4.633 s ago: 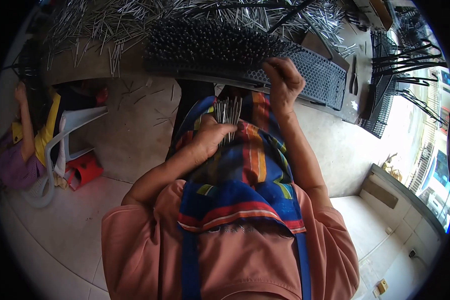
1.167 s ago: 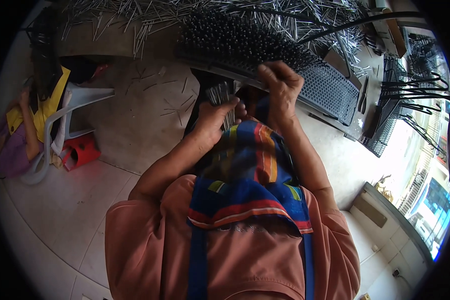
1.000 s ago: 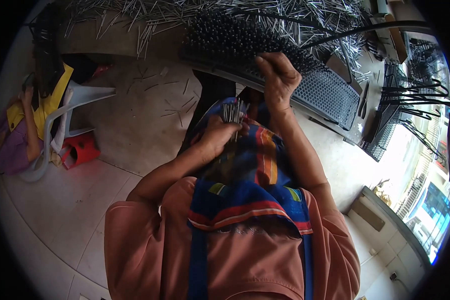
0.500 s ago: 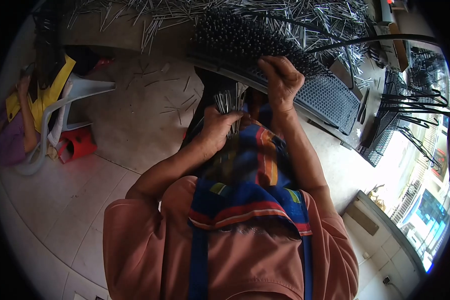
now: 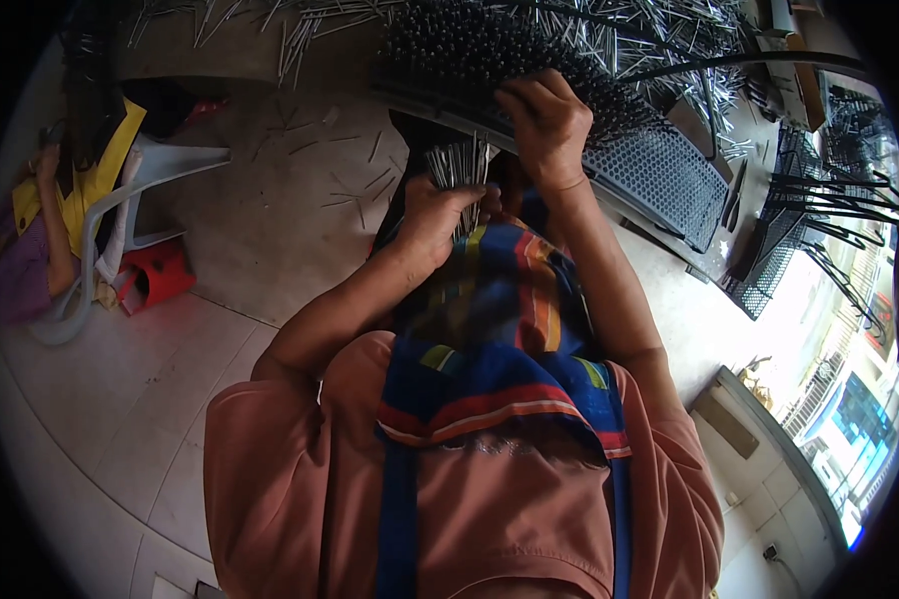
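Observation:
A bundle of thin metal rods [image 5: 453, 166] stands roughly upright in my left hand [image 5: 432, 222], whose fingers wrap round it above my lap. My right hand [image 5: 557, 135] is raised at the front edge of a dark perforated tray [image 5: 661, 182], its fingertips pinched together over the tray's packed part. Whatever those fingertips may hold is hidden. Dark-tipped rods [image 5: 459, 48] stand close together in the tray's left and middle holes; bare holes show at its right end.
Loose metal rods [image 5: 669, 35] lie heaped behind the tray, and a few are scattered on the floor [image 5: 300, 200]. Black wire-handled mesh racks [image 5: 779, 250] stand at the right. A person in purple and yellow [image 5: 45, 240] sits at the left on a grey plastic chair [image 5: 160, 175].
My right hand has shifted slightly left and up along the tray. The left hand still grips the rod bundle, a little higher in view.

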`<move>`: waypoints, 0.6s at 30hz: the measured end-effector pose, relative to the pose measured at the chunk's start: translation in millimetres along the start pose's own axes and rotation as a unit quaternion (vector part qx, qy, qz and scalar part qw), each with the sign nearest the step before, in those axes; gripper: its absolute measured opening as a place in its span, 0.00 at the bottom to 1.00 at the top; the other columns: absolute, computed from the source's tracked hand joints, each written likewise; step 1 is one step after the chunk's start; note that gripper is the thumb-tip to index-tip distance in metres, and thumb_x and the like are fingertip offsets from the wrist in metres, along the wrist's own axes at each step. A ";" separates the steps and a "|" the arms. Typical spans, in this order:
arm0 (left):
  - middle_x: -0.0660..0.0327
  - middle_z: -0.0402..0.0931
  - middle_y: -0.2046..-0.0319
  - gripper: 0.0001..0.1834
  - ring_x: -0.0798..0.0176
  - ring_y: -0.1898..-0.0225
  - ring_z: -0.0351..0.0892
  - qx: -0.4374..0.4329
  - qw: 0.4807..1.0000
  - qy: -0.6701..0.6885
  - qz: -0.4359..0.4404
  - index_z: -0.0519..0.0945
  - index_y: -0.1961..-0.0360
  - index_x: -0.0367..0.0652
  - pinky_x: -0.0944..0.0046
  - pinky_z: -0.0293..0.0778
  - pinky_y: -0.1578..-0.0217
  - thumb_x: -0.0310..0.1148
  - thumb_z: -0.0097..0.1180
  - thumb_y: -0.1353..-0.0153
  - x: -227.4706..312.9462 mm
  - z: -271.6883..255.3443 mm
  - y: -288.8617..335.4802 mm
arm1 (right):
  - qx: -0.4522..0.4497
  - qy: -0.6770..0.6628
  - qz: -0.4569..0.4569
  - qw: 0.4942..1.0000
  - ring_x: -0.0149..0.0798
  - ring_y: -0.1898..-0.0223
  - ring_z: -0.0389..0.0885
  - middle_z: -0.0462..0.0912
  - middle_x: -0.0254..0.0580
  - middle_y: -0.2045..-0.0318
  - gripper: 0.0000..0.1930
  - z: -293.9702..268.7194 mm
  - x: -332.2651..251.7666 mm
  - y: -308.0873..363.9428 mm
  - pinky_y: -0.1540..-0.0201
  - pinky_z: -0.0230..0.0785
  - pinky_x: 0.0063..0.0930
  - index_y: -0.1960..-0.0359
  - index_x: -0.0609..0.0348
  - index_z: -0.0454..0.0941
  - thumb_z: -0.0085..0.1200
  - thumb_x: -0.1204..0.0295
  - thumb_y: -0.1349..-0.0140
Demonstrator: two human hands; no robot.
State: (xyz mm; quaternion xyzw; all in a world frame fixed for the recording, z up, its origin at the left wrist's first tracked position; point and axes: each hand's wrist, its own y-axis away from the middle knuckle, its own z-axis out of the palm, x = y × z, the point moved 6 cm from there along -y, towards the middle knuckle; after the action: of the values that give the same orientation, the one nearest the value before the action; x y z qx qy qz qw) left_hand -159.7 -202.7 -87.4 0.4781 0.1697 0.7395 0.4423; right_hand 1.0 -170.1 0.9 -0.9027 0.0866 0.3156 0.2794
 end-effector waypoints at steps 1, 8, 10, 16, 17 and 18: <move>0.53 0.83 0.70 0.08 0.60 0.72 0.84 0.000 1.000 0.014 0.003 0.80 0.61 0.34 0.64 0.79 0.71 0.19 0.58 0.44 2.3 1.2 -1.4 | 0.000 0.000 0.002 1.000 0.40 0.74 0.82 0.81 0.41 0.73 0.05 -1.7 -3.4 -1.6 0.71 0.72 0.28 0.68 0.58 0.85 0.64 0.75 0.48; 0.54 0.82 0.71 0.07 0.60 0.73 0.83 -0.008 0.997 0.069 -0.033 0.79 0.63 0.34 0.65 0.79 0.72 0.19 0.58 0.44 1.7 1.9 -4.9 | -0.057 0.071 -0.007 0.996 0.46 0.73 0.80 0.78 0.38 0.73 0.08 2.8 -5.1 0.8 0.73 0.71 0.35 0.62 0.50 0.84 0.61 0.69 0.44; 0.54 0.82 0.71 0.08 0.60 0.72 0.83 -0.011 0.996 0.081 -0.048 0.79 0.62 0.34 0.64 0.79 0.72 0.19 0.58 0.44 2.3 3.4 -5.1 | -0.068 0.082 -0.008 0.994 0.46 0.74 0.80 0.78 0.38 0.73 0.09 4.3 -7.1 0.4 0.73 0.71 0.36 0.61 0.49 0.84 0.61 0.69 0.44; 0.53 0.82 0.71 0.09 0.59 0.71 0.84 -0.020 0.996 0.078 -0.047 0.79 0.61 0.34 0.63 0.81 0.70 0.19 0.58 0.44 3.4 3.1 -5.1 | -0.116 0.164 -0.035 0.979 0.46 0.74 0.80 0.78 0.39 0.73 0.08 -0.1 -15.6 -1.3 0.74 0.72 0.37 0.60 0.50 0.83 0.59 0.70 0.42; 0.52 0.82 0.71 0.09 0.58 0.71 0.84 -0.024 0.996 0.074 -0.041 0.79 0.61 0.34 0.62 0.81 0.69 0.18 0.58 0.44 5.5 4.3 -3.6 | -0.079 0.132 -0.033 0.988 0.46 0.74 0.80 0.79 0.40 0.74 0.08 -7.3 -13.4 2.9 0.75 0.72 0.37 0.61 0.51 0.83 0.59 0.71 0.43; 0.52 0.82 0.71 0.09 0.58 0.71 0.84 -0.025 0.996 0.073 -0.040 0.79 0.61 0.34 0.62 0.81 0.69 0.18 0.58 0.44 5.9 3.3 -3.3 | -0.041 0.099 -0.031 0.994 0.46 0.74 0.81 0.79 0.40 0.74 0.08 -14.9 -11.2 8.2 0.75 0.72 0.36 0.62 0.53 0.83 0.60 0.71 0.43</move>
State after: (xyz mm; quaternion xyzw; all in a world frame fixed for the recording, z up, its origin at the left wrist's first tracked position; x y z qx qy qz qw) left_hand -156.1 -196.6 -84.8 0.4048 0.2018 0.7583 0.4695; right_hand -2.7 -185.5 13.8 -0.9425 0.0730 0.2194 0.2413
